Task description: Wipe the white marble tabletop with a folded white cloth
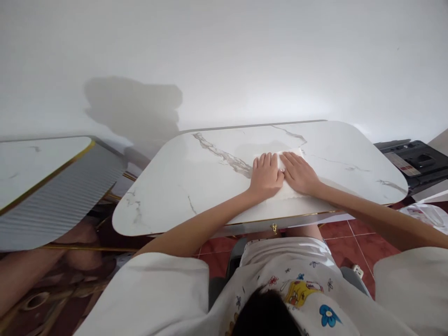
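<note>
A thin white cloth (289, 190) lies on the white marble-patterned table (175, 186), right of its middle. My left hand (266, 175) rests on the cloth's left part, palm down, fingers bent a little and pointing away from me. Flat on the right part of the cloth is my right hand (300, 173), its fingers stretched forward and to the left. The two thumbs meet or nearly meet between the hands.
A second marble-topped table (38, 163) with a ribbed grey side stands at the left. A black case-like object (420, 161) is at the far right. The white wall (224, 60) runs behind. A gold knob (274, 228) sticks out of the table's front.
</note>
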Tool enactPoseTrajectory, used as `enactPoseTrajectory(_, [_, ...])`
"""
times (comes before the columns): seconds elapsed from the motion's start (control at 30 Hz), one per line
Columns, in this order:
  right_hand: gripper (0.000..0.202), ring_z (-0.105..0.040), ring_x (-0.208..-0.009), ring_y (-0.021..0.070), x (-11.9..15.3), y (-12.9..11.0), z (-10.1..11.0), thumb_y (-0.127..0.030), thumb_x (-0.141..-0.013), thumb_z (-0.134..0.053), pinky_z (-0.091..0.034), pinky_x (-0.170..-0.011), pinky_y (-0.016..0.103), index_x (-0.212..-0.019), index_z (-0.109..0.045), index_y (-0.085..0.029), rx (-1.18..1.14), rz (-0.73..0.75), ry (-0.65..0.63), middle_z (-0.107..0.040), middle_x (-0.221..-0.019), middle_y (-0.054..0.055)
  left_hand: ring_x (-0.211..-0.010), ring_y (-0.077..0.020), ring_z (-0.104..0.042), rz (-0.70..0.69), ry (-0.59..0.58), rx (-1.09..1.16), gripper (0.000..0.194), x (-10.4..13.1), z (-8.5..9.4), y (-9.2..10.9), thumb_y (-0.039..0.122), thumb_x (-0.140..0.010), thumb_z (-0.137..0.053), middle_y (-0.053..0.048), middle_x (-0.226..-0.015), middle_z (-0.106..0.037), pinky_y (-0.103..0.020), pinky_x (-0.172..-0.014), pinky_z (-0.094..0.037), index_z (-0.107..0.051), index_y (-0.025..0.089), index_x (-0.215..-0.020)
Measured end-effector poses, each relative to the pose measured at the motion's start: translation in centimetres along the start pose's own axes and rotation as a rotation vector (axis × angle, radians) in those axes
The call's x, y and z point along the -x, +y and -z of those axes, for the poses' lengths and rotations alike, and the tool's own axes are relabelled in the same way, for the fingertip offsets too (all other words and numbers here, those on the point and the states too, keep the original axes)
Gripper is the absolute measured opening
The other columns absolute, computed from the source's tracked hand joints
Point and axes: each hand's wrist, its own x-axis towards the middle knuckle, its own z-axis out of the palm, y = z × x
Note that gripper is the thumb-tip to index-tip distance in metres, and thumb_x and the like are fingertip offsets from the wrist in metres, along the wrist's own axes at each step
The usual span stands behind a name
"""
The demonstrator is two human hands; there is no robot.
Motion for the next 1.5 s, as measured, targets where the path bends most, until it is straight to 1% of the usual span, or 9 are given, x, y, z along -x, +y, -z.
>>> enactPoseTrajectory(0.13, [0.056,-0.04,-0.141,0.0316,3.2,-2.0,0.9,-0.027,-0.096,-0.028,-0.035,-0.116,0.048,-0.143,-0.046,-0.002,-0.003,-0.006,0.005,-0.046,-0.15,0.019,-0.138,-0.0322,-0.036,0.012,-0.032,0.023,0.051,3.3,0.9,1.2,0.022,-0.09,-0.036,-0.018,-0.145,-0.047,-0.052,-0.117,-0.024,-0.041,0.008,-0.139])
enactPoseTrajectory(0.23, [0.055,-0.04,-0.141,0.0298,5.1,-2.1,1.6,-0.027,-0.096,-0.027,-0.035,-0.117,0.047,-0.143,-0.046,-0.004,-0.021,-0.004,0.0,-0.046,-0.15,0.016,-0.136,-0.0318,-0.038,0.025,-0.048,0.068,0.051,4.6,1.3,2.6,0.022,-0.089,-0.038,-0.018,-0.138,-0.052,-0.053,-0.117,-0.023,-0.042,0.008,-0.138])
enactPoseTrajectory(0.47, [0.053,-0.038,-0.142,0.0282,7.4,1.2,3.3,-0.029,-0.096,-0.03,-0.036,-0.116,0.05,-0.143,-0.045,-0.011,-0.054,-0.015,-0.008,-0.046,-0.151,0.013,-0.132,-0.0334,-0.04,-0.063,-0.041,0.121,0.053,3.5,0.4,5.9,0.025,-0.088,-0.041,-0.021,-0.135,-0.052,-0.054,-0.114,-0.025,-0.04,0.005,-0.138])
enactPoseTrajectory(0.6, [0.052,-0.041,-0.14,0.029,7.4,2.5,3.3,-0.028,-0.095,-0.031,-0.038,-0.115,0.051,-0.142,-0.046,-0.013,-0.031,-0.056,0.017,-0.049,-0.148,0.013,-0.131,-0.0335,-0.042,-0.12,-0.029,0.115,0.05,2.1,-0.3,6.4,0.026,-0.09,-0.039,-0.021,-0.135,-0.051,-0.053,-0.113,-0.026,-0.041,0.005,-0.136])
enactPoseTrajectory(0.77, [0.052,-0.044,-0.137,0.0285,4.0,4.3,2.2,-0.024,-0.091,-0.032,-0.038,-0.114,0.051,-0.139,-0.048,-0.013,-0.014,-0.054,0.041,-0.053,-0.144,0.012,-0.127,-0.0301,-0.044,-0.115,-0.05,0.102,0.045,-1.3,-0.6,5.1,0.024,-0.09,-0.038,-0.017,-0.132,-0.053,-0.05,-0.113,-0.027,-0.044,0.011,-0.133])
enactPoseTrajectory(1.0, [0.055,-0.043,-0.138,0.0292,-4.1,8.8,0.0,-0.025,-0.09,-0.031,-0.035,-0.115,0.048,-0.139,-0.049,-0.008,-0.032,-0.018,-0.029,-0.05,-0.147,0.015,-0.126,-0.029,-0.046,0.008,-0.019,0.095,0.041,-8.1,-2.2,2.3,0.027,-0.092,-0.039,-0.016,-0.127,-0.057,-0.046,-0.112,-0.028,-0.05,0.011,-0.128])
enactPoseTrajectory(1.23, [0.056,-0.043,-0.138,0.0277,-11.4,12.6,-2.0,-0.025,-0.088,-0.034,-0.035,-0.115,0.045,-0.141,-0.049,-0.011,-0.058,-0.033,-0.054,-0.05,-0.148,0.011,-0.128,-0.0286,-0.045,0.067,0.013,0.057,0.041,-14.7,-4.0,-0.7,0.029,-0.094,-0.037,-0.016,-0.132,-0.056,-0.044,-0.112,-0.028,-0.05,0.014,-0.13])
enactPoseTrajectory(1.4, [0.056,-0.044,-0.137,0.0287,-14.9,14.4,-3.2,-0.028,-0.09,-0.035,-0.039,-0.112,0.048,-0.143,-0.046,-0.015,-0.081,-0.078,-0.045,-0.047,-0.151,0.009,-0.127,-0.0285,-0.046,0.081,0.01,0.034,0.041,-18.3,-4.9,-2.5,0.027,-0.094,-0.037,-0.015,-0.132,-0.057,-0.044,-0.111,-0.029,-0.05,0.014,-0.131])
enactPoseTrajectory(1.5, [0.057,-0.042,-0.139,0.0288,-16.2,15.3,-3.7,-0.028,-0.09,-0.036,-0.036,-0.114,0.048,-0.145,-0.044,-0.013,-0.101,-0.093,-0.047,-0.046,-0.152,0.01,-0.129,-0.0279,-0.045,0.063,0.009,0.04,0.045,-19.8,-5.3,-3.3,0.028,-0.094,-0.037,-0.014,-0.134,-0.055,-0.043,-0.112,-0.029,-0.047,0.014,-0.135])
